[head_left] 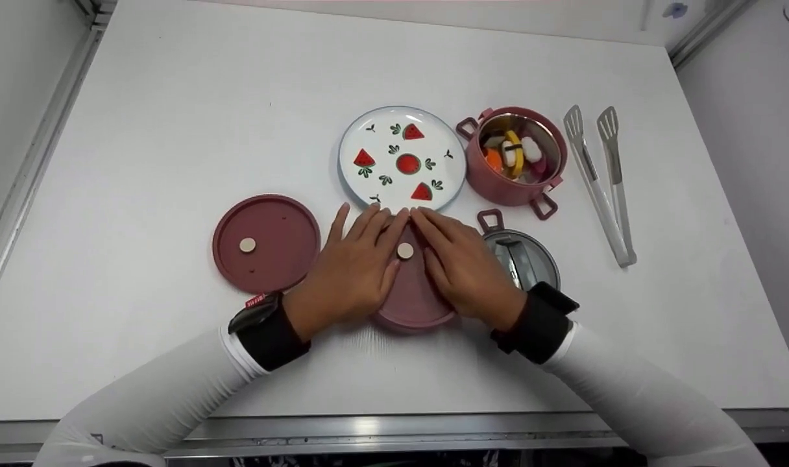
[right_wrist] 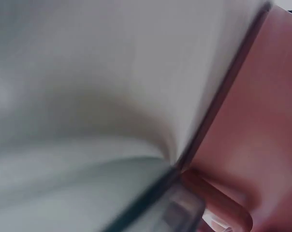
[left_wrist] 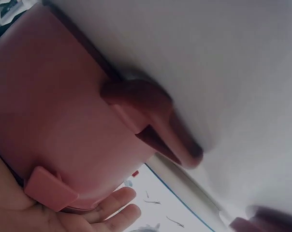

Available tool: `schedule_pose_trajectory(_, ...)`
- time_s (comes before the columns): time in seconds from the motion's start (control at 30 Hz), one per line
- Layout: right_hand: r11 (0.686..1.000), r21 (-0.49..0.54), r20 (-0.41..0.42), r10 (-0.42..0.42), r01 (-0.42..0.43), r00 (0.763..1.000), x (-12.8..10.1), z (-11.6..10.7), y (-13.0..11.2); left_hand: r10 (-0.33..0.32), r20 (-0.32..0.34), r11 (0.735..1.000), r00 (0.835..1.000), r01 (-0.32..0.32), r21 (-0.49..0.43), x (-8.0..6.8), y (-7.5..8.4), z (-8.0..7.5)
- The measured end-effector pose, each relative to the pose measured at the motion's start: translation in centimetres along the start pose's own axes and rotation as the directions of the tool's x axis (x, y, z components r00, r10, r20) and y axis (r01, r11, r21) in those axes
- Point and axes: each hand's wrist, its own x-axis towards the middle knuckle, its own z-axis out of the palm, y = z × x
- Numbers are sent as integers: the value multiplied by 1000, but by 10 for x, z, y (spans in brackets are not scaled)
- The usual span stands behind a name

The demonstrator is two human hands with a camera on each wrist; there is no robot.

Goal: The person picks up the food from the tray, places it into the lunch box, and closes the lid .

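A dusty-pink round container (head_left: pixel 412 305) with a pink lid and a small wooden knob (head_left: pixel 405 250) stands near the table's front. My left hand (head_left: pixel 359 250) and right hand (head_left: pixel 453 253) both lie flat on that lid, fingers straight, fingertips nearly meeting just past the knob. In the left wrist view the container's pink wall (left_wrist: pixel 64 106), a side handle (left_wrist: pixel 146 116) and a clasp (left_wrist: pixel 49 188) fill the frame, with my fingers (left_wrist: pixel 117 208) below. The right wrist view is blurred and shows the pink wall (right_wrist: pixel 252 130) against the white table (right_wrist: pixel 88 72).
A second pink lid (head_left: pixel 266 243) lies to the left. Behind the hands sits a watermelon-patterned plate (head_left: pixel 381 139). A pink pot (head_left: pixel 492 181) holding toy food stands to its right, with a steel-lined lid (head_left: pixel 531 256) in front and metal tongs (head_left: pixel 602 188) far right.
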Motion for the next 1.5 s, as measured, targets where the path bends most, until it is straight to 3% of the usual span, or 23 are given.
schedule_pose_trajectory(0.17, 999, 51, 2, 7, -7, 1000, -2, -2, 5, 11, 31, 999, 999, -10, -35, 4, 3, -2)
schedule_pose_trajectory(0.3, 995, 99, 27, 26, -28, 999, -2, -4, 7, -3, 132, 994, 991, 17, -109, 9, -2, -11)
schedule_pose_trajectory(0.4, 991, 127, 60, 34, -41, 998, -1, -5, 7, -64, 177, 983, 982, 93, -159, 7, -20, -25)
schedule_pose_trajectory(0.5, 989, 139, 89, 46, -58, 995, 1, -4, 5, -177, 133, 973, 975, 193, -123, -5, -56, -44)
schedule_pose_trajectory(0.6, 986, 149, 100, 59, -73, 993, 1, -3, 4, -321, 121, 946, 939, 324, -6, -24, -99, -60)
schedule_pose_trajectory(0.7, 985, 156, 101, 59, -74, 993, 1, -4, 3, -426, 191, 905, 884, 421, 68, -44, -134, -67)
schedule_pose_trajectory(0.73, 985, 160, 100, 55, -71, 993, 1, -4, 3, -448, 230, 893, 864, 442, 79, -50, -143, -67)
schedule_pose_trajectory(0.8, 985, 160, 99, 52, -68, 994, 1, -4, 3, -466, 284, 881, 838, 469, 59, -59, -155, -65)
schedule_pose_trajectory(0.9, 985, 162, 100, 49, -65, 994, 1, -4, 3, -460, 331, 874, 824, 487, 4, -63, -164, -61)
schedule_pose_trajectory(1.07, 975, 205, 129, 57, -82, 990, 2, -7, 6, -432, 343, 878, 834, 475, -51, -55, -167, -64)
schedule_pose_trajectory(1.23, 960, 254, 150, 79, -116, 985, 3, -25, 14, -411, 262, 892, 873, 444, -80, -34, -157, -79)
schedule_pose_trajectory(1.37, 934, 321, 64, 140, -154, 988, 11, -50, 23, -376, 192, 908, 906, 402, -119, -1, -135, -94)
schedule_pose_trajectory(1.5, 886, 429, 6, 196, -179, 981, 26, -70, 33, -319, 175, 921, 932, 348, -174, 43, -102, -104)
